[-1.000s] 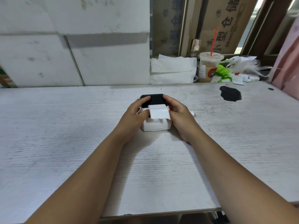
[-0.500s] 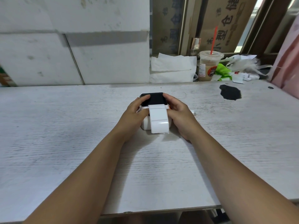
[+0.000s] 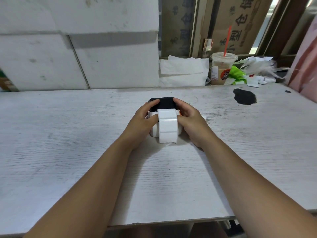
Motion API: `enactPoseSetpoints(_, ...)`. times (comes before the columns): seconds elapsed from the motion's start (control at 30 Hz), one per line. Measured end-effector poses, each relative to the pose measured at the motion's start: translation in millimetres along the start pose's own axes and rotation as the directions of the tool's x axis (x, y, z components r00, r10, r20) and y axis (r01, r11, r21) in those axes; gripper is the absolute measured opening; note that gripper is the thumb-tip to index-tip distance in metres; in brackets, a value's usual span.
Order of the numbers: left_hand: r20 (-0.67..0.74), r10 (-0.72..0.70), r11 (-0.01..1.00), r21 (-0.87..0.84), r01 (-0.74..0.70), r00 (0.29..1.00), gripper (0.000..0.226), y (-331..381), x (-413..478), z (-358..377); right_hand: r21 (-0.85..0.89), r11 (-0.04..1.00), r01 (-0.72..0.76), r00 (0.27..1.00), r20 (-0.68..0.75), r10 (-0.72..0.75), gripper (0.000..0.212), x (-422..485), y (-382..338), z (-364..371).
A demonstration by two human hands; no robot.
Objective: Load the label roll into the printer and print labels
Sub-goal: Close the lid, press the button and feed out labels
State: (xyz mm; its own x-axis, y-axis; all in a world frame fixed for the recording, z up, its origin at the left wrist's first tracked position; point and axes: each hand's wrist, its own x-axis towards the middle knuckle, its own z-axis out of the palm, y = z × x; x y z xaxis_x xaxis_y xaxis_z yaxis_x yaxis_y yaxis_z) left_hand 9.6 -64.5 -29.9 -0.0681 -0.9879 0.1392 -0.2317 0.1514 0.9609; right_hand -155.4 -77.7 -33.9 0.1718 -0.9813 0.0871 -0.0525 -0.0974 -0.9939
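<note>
**Both hands on printer, label strip hanging out the front**

Head view: small white printer (image 3: 179, 130) with black top sits mid-table on a whitewashed wood table (image 3: 68, 143). Left hand (image 3: 143, 121) grips the printer's left side, fingertips up on the black lid, thumb against the strip's edge. Right hand (image 3: 190, 121) grips the right side the same way, fingers curled over the lid's far right corner. A small orange bit shows on the printer by the right thumb. Strip of blank white labels (image 3: 167, 125) comes out of the slot below the lid, curves over the front face and reaches down to the table; three label panels visible, no print readable on them. Roll itself not visible.

Background: black stain (image 3: 244, 98) on the table, far right. Behind the table edge, a plastic iced drink cup (image 3: 221, 70) with red straw, round orange-black logo sticker, text too small to read. Folded white paper (image 3: 183, 71) left of the cup, green packets (image 3: 237, 74) and crumpled plastic bags (image 3: 257, 65) right of it. Cardboard box (image 3: 240, 23) behind with large Chinese characters, part reads 型仓储. White blocks (image 3: 77, 48) stacked at back left.
</note>
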Motion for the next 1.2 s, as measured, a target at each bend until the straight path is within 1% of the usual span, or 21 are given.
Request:
enactPoseSetpoints(0.8, 0.003, -0.016, 1.0, 0.002, 0.016, 1.0, 0.045, 1.6, -0.9, 0.3, 0.04, 0.999, -0.02, 1.0, -0.009, 0.02, 0.061, 0.5, -0.3, 1.7)
enactPoseSetpoints(1.03, -0.002, -0.002, 1.0, 0.018, 0.002, 1.0, 0.045, 4.6, -3.0, 0.0, -0.034, 0.999, -0.012, 1.0, -0.013, 0.011, 0.059, -0.2, -4.3, 3.4)
enactPoseSetpoints(1.2, -0.008, -0.002, 1.0, 0.018, 0.002, 1.0, 0.046, 6.2, -4.4, 0.5, -0.044, 0.999, -0.012, 1.0, -0.014, 0.012, 0.061, 1.7, -3.6, 4.6)
